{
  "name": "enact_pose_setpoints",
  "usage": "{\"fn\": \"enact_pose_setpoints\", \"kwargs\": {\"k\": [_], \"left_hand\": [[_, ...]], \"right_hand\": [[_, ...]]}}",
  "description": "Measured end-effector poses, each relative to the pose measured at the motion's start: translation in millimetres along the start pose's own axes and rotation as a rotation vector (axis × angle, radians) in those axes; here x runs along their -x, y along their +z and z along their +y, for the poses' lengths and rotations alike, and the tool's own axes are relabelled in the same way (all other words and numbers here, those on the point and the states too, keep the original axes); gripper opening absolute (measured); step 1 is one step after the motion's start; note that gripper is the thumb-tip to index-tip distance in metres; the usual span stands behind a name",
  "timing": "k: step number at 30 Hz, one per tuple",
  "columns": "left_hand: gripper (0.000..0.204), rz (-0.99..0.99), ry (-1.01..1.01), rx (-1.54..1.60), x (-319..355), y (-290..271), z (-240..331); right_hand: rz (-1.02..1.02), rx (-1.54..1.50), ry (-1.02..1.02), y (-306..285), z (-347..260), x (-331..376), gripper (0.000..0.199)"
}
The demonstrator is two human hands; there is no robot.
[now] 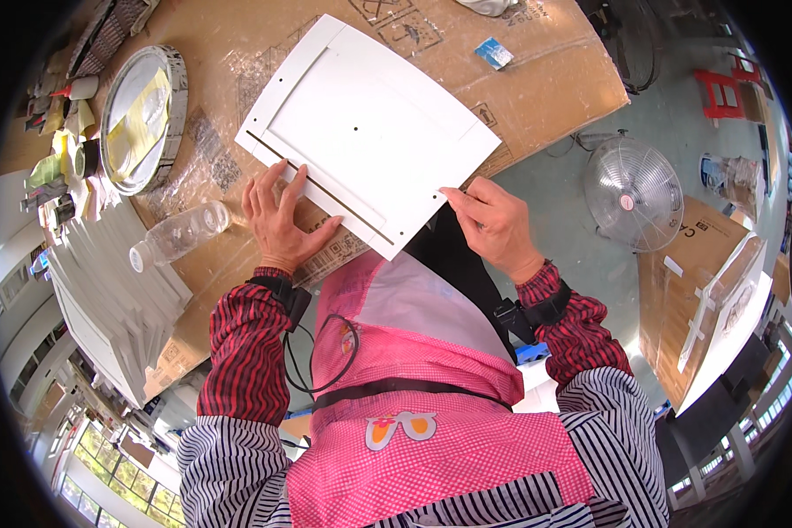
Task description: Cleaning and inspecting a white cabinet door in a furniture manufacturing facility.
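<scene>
A white rectangular panel [387, 114] with a recessed middle, a dark slot along one side and several small holes lies tilted on the cardboard-covered table. My left hand [280, 216] rests with fingers spread over the panel's near-left edge, fingertips by the slot. At the panel's right edge, beside a small hole, the thumb and forefinger of my right hand [493, 224] are pinched on the panel; whether they also hold something small is hidden.
A clear plastic bottle [180, 236] lies left of my left hand, near a stack of white panels [114, 290]. Farther back stands a round bucket [172, 114]. A blue packet [494, 54] lies on the cardboard [563, 97]. A metal fan [634, 189] stands beyond the table's right edge.
</scene>
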State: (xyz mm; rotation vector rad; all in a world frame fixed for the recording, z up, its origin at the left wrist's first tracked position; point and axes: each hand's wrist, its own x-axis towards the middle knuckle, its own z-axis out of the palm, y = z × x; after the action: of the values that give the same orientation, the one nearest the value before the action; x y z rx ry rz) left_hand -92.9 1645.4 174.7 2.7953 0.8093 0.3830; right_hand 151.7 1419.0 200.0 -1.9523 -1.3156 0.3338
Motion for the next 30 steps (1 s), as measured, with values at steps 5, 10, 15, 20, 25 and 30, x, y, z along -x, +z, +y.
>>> {"fn": "enact_pose_setpoints", "kwargs": {"k": [5, 10, 15, 20, 25, 30], "left_hand": [[0.106, -0.086, 0.095, 0.059, -8, -5, 6], [0.103, -0.109, 0.144, 0.038, -21, -10, 7], [0.093, -0.099, 0.102, -0.039, -36, -7, 35], [0.09, -0.03, 0.045, -0.115, -45, -5, 47], [0.083, 0.014, -0.089, -0.175, -38, -7, 64], [0.078, -0.005, -0.278, -0.176, -45, -2, 92]], "right_hand": [[0.345, 0.141, 0.192, -38, 89, -34, 0.02], [0.328, 0.019, 0.269, -47, 94, -30, 0.021], [0.325, -0.156, 0.359, -39, 74, -32, 0.023], [0.265, -0.191, 0.322, -40, 72, -50, 0.024], [0.168, -0.135, 0.182, -37, 59, -61, 0.027], [0.006, -0.092, -0.063, -14, 44, -94, 0.031]]}}
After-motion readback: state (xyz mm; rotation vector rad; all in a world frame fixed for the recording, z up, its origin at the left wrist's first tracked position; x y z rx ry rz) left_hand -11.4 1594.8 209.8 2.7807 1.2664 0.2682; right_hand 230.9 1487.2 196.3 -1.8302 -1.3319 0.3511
